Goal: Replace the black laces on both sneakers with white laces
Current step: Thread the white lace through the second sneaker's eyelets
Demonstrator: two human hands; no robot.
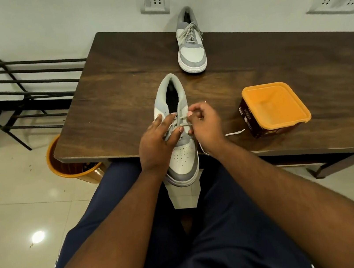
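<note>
A grey and white sneaker [182, 156] lies at the near edge of the wooden table [114, 92], its toe hanging over the edge toward me. A white lace [185, 124] crosses its upper eyelets. My left hand [158, 141] rests on the tongue and holds the lacing. My right hand [204, 122] pinches the white lace at the right eyelets. A loose lace end [236, 133] trails on the table to the right. A second sneaker [191, 46], laced in white, stands at the far side.
A brown tub with an orange lid [275, 106] stands right of my hands. An orange waste bin [72, 166] sits on the floor under the table's left corner. A black metal rack [18, 89] stands at the left wall.
</note>
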